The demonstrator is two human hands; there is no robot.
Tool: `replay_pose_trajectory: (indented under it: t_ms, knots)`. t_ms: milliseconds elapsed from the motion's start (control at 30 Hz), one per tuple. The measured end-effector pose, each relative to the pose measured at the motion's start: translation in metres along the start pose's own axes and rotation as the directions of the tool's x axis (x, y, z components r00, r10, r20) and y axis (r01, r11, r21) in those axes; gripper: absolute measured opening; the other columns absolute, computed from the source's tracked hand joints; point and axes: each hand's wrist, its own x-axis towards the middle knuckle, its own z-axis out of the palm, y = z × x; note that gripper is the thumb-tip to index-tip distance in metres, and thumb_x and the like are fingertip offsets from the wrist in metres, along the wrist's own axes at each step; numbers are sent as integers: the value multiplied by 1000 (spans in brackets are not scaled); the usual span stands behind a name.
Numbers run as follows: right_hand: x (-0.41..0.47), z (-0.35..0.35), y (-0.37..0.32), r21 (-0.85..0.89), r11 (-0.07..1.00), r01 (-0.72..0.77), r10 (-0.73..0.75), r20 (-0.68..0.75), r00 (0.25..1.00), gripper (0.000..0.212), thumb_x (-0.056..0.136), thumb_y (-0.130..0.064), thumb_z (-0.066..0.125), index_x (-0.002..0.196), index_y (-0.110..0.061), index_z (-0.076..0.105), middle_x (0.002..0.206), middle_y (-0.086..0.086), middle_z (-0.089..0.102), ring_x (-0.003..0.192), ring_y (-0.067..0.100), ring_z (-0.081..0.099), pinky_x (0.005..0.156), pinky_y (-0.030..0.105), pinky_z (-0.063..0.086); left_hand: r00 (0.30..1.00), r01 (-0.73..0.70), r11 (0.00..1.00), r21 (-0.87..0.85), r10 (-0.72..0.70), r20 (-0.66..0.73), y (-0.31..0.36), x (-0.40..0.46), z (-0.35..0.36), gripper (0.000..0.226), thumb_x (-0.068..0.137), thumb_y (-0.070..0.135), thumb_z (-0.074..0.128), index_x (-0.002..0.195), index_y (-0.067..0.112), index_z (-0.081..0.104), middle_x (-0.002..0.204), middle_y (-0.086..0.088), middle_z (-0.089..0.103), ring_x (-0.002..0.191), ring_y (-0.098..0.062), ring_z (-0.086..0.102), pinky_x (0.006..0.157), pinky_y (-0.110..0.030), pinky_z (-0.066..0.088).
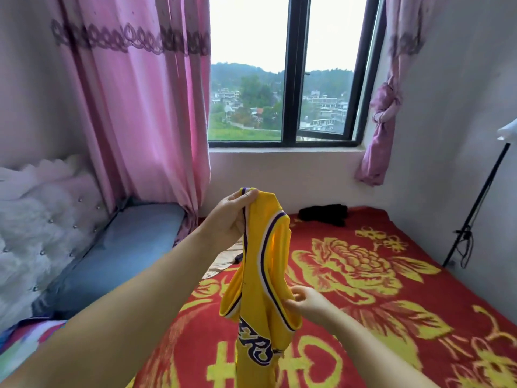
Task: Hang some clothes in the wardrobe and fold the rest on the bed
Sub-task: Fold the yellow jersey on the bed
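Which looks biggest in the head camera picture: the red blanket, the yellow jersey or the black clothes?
1. Red blanket, far the biggest.
2. Yellow jersey, though it hangs near the camera, so it looks bigger.
3. Black clothes, smallest, lying far back on the blanket.

The yellow jersey [260,264] hangs from my left hand [228,217] right in the middle, blocking a straight reach across; my right hand [303,302] is at its near right edge. To the right, the red blanket [391,303] lies flat and open, with only a black garment [323,215] at its far edge. A light stand [475,208] guards the right wall. The blue pillow [120,247] and tufted headboard [42,219] close off the left.
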Motion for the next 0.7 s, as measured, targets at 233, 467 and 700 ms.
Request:
replay_pose_trajectory:
  t_ms: [233, 467, 700]
  knots:
    - [17, 5, -28, -171, 984, -55, 47, -46, 998, 23, 91, -6, 39, 89, -15, 59, 94, 8, 65, 83, 24, 68, 68, 33, 60, 994, -55, 995, 78, 62, -93, 39, -15, -23, 8, 87, 21, 62, 88, 14, 61, 75, -7, 66, 64, -18, 68, 60, -31, 59]
    - [-1, -141, -73, -126, 990, 61, -111, -439, 892, 28, 75, 7, 48, 67, -14, 65, 62, 5, 57, 58, 20, 52, 55, 26, 40, 913, 73, 986, 152, -5, -407, 64, -34, -80, 11, 97, 15, 52, 90, 14, 59, 57, -1, 67, 50, -12, 66, 44, -24, 52]
    - [-40, -197, -154, -185, 933, 309, -360, -476, 803, 27, 75, 10, 42, 70, -10, 59, 56, 3, 45, 53, 16, 42, 49, 25, 33, 885, 13, 983, 183, 74, -460, 78, -28, -73, 31, 96, 5, 52, 126, 6, 50, 64, -4, 67, 52, -15, 63, 45, -27, 51]
